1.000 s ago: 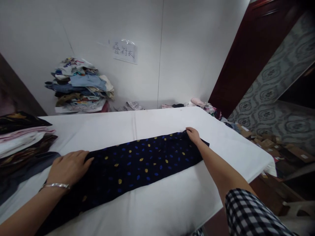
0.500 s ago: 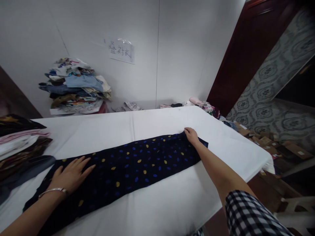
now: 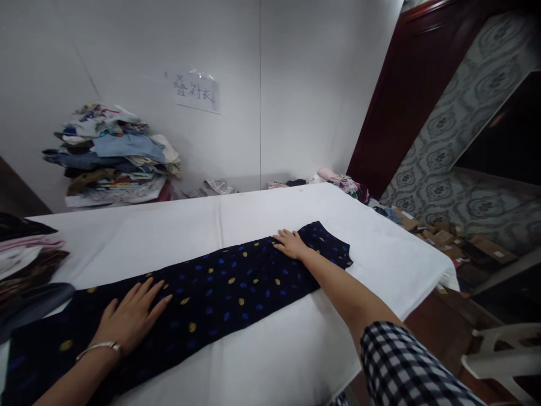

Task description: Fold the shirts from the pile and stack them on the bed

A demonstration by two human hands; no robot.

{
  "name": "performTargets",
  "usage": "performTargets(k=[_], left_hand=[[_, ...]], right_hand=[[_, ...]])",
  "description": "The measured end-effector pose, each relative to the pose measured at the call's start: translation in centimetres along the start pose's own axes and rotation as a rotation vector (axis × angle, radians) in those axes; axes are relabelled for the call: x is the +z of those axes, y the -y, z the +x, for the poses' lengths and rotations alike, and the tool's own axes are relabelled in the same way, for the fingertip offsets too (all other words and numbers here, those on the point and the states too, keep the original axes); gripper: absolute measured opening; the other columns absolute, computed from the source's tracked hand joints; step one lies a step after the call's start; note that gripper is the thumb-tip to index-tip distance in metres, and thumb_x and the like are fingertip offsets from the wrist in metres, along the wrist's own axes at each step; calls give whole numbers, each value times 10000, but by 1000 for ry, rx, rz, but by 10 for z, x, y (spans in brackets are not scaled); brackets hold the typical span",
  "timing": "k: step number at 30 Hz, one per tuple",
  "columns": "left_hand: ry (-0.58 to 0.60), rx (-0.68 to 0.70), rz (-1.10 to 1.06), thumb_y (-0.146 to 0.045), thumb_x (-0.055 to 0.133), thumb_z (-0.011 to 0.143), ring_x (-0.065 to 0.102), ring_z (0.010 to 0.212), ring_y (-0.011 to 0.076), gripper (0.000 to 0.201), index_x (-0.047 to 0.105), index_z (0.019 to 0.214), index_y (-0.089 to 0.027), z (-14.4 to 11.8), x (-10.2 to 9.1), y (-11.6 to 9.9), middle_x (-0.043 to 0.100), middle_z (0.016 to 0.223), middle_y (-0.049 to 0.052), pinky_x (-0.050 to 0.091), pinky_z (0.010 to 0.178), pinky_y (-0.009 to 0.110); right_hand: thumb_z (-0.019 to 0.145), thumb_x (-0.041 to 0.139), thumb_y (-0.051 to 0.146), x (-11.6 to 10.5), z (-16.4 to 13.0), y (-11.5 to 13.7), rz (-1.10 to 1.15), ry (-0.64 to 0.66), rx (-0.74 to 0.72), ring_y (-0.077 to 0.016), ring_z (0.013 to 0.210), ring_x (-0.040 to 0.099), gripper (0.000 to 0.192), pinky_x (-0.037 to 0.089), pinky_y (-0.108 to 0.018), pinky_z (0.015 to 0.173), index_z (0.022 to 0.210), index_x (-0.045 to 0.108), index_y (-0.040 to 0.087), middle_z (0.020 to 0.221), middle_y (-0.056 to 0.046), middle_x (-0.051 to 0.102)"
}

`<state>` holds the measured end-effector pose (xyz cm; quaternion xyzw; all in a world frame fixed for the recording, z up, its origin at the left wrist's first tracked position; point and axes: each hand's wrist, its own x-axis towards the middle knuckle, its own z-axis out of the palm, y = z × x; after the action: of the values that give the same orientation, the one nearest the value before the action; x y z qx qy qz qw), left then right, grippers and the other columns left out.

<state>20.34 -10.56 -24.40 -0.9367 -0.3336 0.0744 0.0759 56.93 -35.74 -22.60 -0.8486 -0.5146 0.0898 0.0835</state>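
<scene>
Dark navy garment (image 3: 220, 287), dotted blue and yellow, lies folded into one long strip across the white-covered table (image 3: 270, 361). Two bare hands press flat on it with fingers spread, gripping nothing: the left hand (image 3: 129, 321), wearing one silver bracelet (image 3: 98, 349), near its left end, the right hand (image 3: 291, 245) near its right end. Two piles of folded clothes are visible: one stack (image 3: 25, 265) at the table's left edge, one heap (image 3: 112, 155) by the wall under one paper sign (image 3: 196, 93).

soft even indoor light | faint shadows | edges bowed, slightly blurred
</scene>
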Motion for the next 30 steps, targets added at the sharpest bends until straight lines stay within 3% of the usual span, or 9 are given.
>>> performTargets(k=[3, 7, 11, 14, 17, 21, 26, 28, 30], left_hand=[[-9, 1, 46, -233, 288, 866, 218, 1438, 268, 528, 550, 1308, -354, -3, 3, 1, 317, 1535, -27, 235, 1091, 552], [20, -1, 123, -271, 260, 898, 225, 1438, 235, 513, 529, 1292, -458, -5, -2, -4, 306, 1529, -97, 240, 1090, 528], [35, -77, 61, -300, 263, 912, 236, 1435, 229, 520, 456, 1394, -324, -6, -13, -10, 276, 1551, 0, 263, 1101, 484], [29, -35, -25, -285, 277, 899, 237, 1431, 270, 526, 486, 1381, -275, -8, -16, -10, 292, 1547, 45, 260, 1097, 528], [5, -13, -97, -311, 305, 881, 250, 1422, 305, 516, 549, 1332, -262, -9, -14, -8, 335, 1528, 69, 254, 1094, 565], [-46, -29, -139, -359, 283, 878, 252, 1421, 304, 548, 519, 1359, -243, -4, -6, -8, 336, 1528, 83, 253, 1096, 565], [-57, -66, -191, -436, 263, 900, 247, 1425, 284, 593, 420, 1424, -207, -5, -8, -16, 316, 1538, 94, 226, 1111, 542], [-41, -73, -224, -428, 266, 916, 237, 1430, 264, 565, 422, 1419, -223, -10, -13, -21, 311, 1542, 81, 202, 1119, 533], [-53, -65, -267, -441, 270, 929, 241, 1428, 256, 543, 439, 1402, -238, -16, -16, -26, 323, 1538, 79, 194, 1120, 528]], right_hand=[[951, 313, 534, -5, -4, 0, 36, 9, -9, -276, 1443, 180, 576, 95, -554, 1142, 1453, 364, 255, 1552, -108, 272], [930, 357, 554, -4, -24, -1, 45, -174, -46, -252, 1464, 81, 625, 35, -499, 1165, 1473, 325, 244, 1578, -85, 197], [933, 332, 573, 4, -31, -6, 67, -106, 0, -254, 1458, 128, 609, 60, -509, 1161, 1459, 348, 266, 1568, -73, 236], [920, 343, 603, 8, -26, -9, 120, -42, 46, -274, 1452, 154, 635, 97, -524, 1154, 1448, 371, 253, 1563, -90, 245], [937, 363, 536, 4, -24, -14, 131, -161, 50, -253, 1447, 178, 609, 149, -453, 1163, 1441, 388, 196, 1556, -104, 260], [958, 351, 315, -7, -29, -33, -4, -324, 232, -220, 1423, 243, 485, 187, -376, 1161, 1392, 449, 122, 1509, -128, 359], [919, 437, 379, -7, -34, -52, -25, -201, 294, -289, 1352, 371, 448, 292, -498, 1093, 1299, 535, 162, 1433, -153, 462], [927, 393, 399, 1, -35, -59, -38, -180, 313, -316, 1367, 342, 481, 276, -573, 1074, 1333, 489, 161, 1471, -167, 405], [928, 332, 453, 10, -35, -72, -90, -183, 349, -291, 1386, 316, 534, 280, -554, 1084, 1363, 455, 170, 1491, -138, 383]])
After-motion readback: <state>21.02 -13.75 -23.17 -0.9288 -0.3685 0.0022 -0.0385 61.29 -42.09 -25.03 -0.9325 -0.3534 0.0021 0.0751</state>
